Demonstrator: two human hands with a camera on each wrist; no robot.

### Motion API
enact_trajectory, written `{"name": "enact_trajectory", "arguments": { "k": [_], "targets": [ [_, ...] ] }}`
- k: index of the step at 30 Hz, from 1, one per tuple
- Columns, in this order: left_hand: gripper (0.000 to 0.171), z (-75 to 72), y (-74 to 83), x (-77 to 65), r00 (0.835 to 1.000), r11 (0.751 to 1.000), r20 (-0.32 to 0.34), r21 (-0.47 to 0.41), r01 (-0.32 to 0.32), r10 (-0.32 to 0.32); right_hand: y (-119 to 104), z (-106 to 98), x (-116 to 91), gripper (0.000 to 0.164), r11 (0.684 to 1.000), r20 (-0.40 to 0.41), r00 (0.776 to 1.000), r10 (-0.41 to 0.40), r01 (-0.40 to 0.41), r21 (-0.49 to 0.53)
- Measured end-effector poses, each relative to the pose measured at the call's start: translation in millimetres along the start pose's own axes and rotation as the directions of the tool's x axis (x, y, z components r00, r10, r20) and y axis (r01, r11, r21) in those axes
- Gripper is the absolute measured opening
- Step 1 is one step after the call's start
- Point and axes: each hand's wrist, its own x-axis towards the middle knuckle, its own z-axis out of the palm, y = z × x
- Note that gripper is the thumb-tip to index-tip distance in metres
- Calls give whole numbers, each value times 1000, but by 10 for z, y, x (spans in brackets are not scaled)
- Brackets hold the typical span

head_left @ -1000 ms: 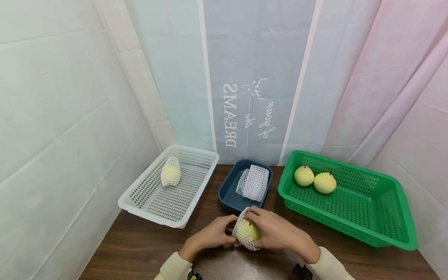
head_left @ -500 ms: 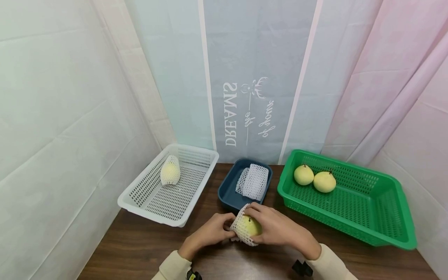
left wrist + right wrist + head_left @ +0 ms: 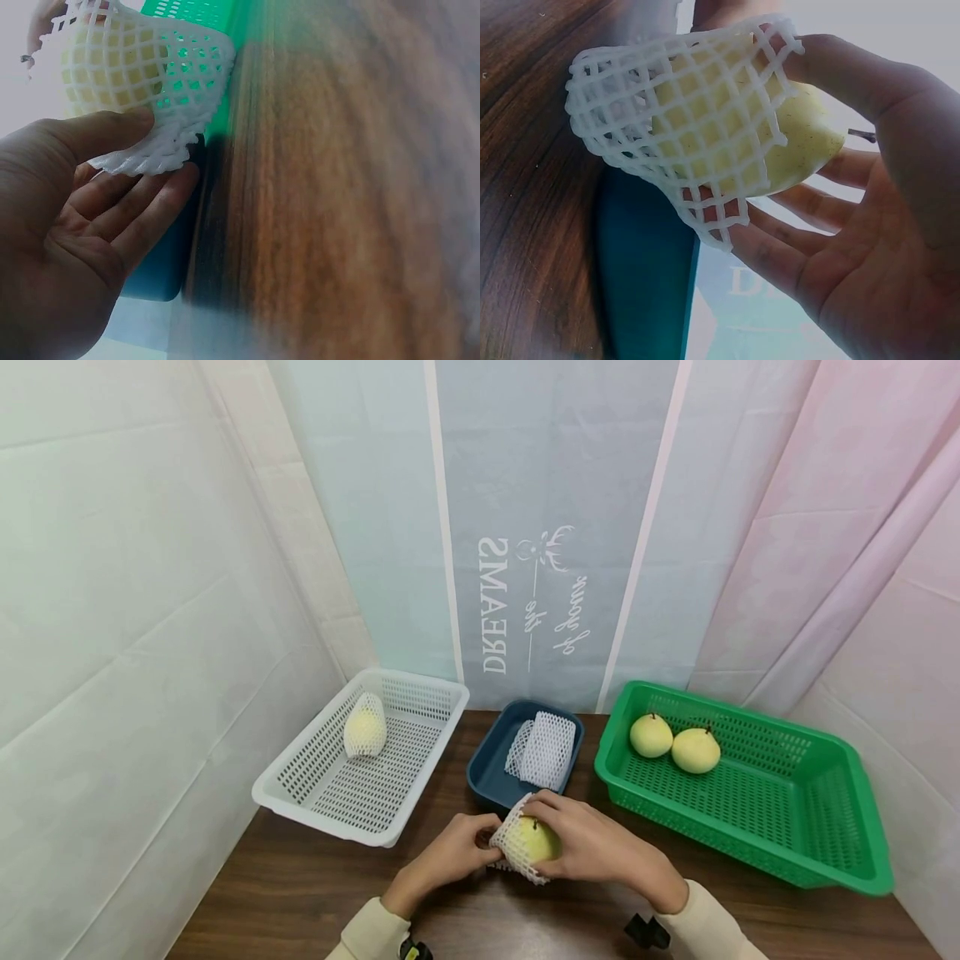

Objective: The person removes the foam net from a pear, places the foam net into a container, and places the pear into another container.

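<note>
Evidently you hold one pear [image 3: 542, 843], of four, at six o'clock.
Yellow, half-netted: right fingers [image 3: 772, 259] grip it, left fingers [image 3: 150, 216] pinch its net [image 3: 512, 847].

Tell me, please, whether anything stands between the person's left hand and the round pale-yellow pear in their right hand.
Yes: a white foam mesh sleeve stands between them. It covers the side of the pear facing the left hand, whose thumb lies on the sleeve; the pear's stem end is bare.
</note>
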Motion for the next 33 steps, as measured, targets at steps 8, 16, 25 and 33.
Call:
{"name": "enact_trajectory", "arguments": {
  "k": [8, 16, 25, 33],
  "targets": [
    [13, 3, -30, 4, 1000, 1000, -17, 9, -17, 18, 24, 8, -3, 60, 1000, -14, 1000, -9, 9, 9],
    [12, -1, -40, 7, 999, 1000, -20, 3, -29, 29, 31, -1, 4, 63, 1000, -21, 1000, 14, -14, 27],
    [11, 2, -48, 6, 999, 999, -20, 13, -32, 32, 21, -19, 7, 62, 999, -36, 999, 16, -14, 48],
    [9, 0, -35, 10, 1000, 1000, -19, 22, -20, 21, 23, -50, 5, 62, 998, -65, 998, -10, 13, 54]
  ]
}}
